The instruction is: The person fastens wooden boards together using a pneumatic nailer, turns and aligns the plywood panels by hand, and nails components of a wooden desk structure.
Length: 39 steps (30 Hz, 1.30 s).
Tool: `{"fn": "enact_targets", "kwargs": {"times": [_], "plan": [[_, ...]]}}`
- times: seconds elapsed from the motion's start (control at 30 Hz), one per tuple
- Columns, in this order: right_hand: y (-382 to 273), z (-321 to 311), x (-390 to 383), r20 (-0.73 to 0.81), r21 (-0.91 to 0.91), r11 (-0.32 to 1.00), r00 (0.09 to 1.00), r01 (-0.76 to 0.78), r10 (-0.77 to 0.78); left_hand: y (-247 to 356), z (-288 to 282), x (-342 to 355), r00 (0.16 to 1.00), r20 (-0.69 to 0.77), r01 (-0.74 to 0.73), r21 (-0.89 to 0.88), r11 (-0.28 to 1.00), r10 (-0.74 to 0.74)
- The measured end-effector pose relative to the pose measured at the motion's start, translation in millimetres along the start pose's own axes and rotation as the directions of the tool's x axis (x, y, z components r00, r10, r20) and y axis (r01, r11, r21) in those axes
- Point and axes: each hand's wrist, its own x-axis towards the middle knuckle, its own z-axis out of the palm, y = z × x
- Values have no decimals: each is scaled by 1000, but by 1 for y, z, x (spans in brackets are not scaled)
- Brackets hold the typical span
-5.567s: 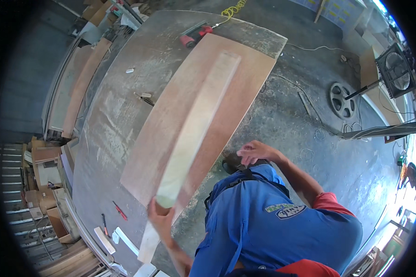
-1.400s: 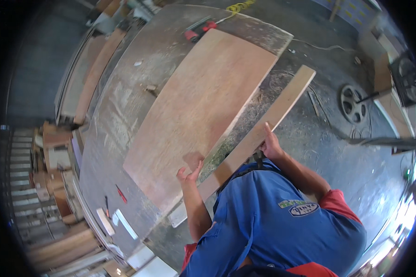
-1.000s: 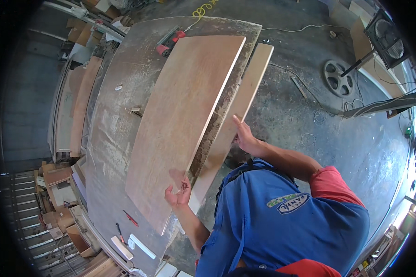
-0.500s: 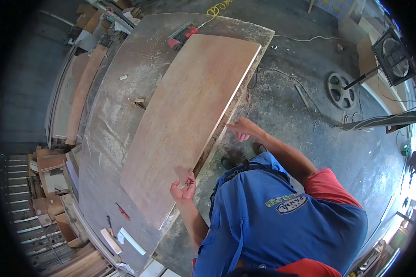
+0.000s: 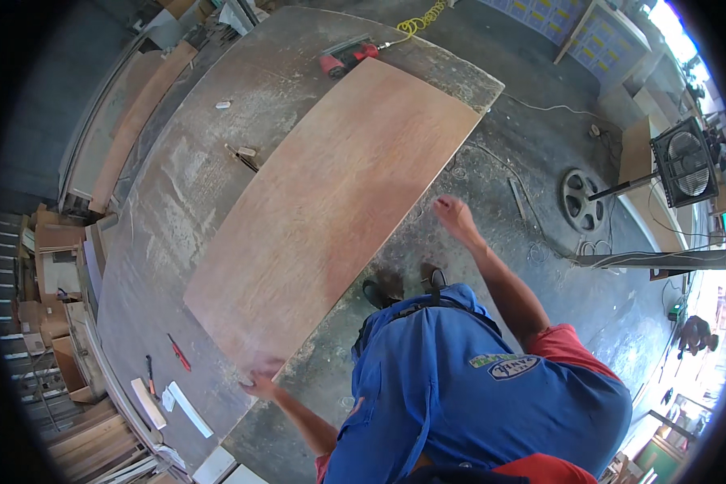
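Observation:
A long reddish-brown wooden panel (image 5: 331,218) lies flat across a worn worktable (image 5: 177,210), its long near side along the table's near edge. My left hand (image 5: 260,385) is at the panel's near left corner, fingers stretched out along the short end and touching it. Off the near long side, apart from the panel, my right hand (image 5: 456,218) hangs over the floor with its fingers curled together. A small dark spot shows at those fingertips; what it is, I cannot tell.
A red nail gun (image 5: 348,60) with a yellow coiled hose (image 5: 418,24) lies beyond the panel's far end. Red-handled tool (image 5: 179,352), orange-handled tool (image 5: 150,375) and white strips (image 5: 189,410) lie at left. A fan (image 5: 686,161) stands right; scrap boards (image 5: 60,250) line the left.
The panel has shifted toward me, its long side now along the table edge. My left hand has moved left along it to the corner; my right hand has moved away from the table edge.

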Motion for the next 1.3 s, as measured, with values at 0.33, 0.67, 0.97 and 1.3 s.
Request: {"fn": "enact_targets", "kwargs": {"times": [0.33,0.67,0.97,1.3], "plan": [[22,-77,110,-433,-57,998,901,-22,-5,-11,-4,13,929,357,14,-307,952,102],[43,-121,227,-422,-85,995,907,-60,18,5,0,38,945,327,-44,136,990,-3],[56,-112,282,-177,-410,903,961,126,-215,-10,6,59,952,240,169,109,979,-191],[72,-133,299,-129,-574,809,961,128,-243,16,41,86,968,246,20,130,991,-52]]}}
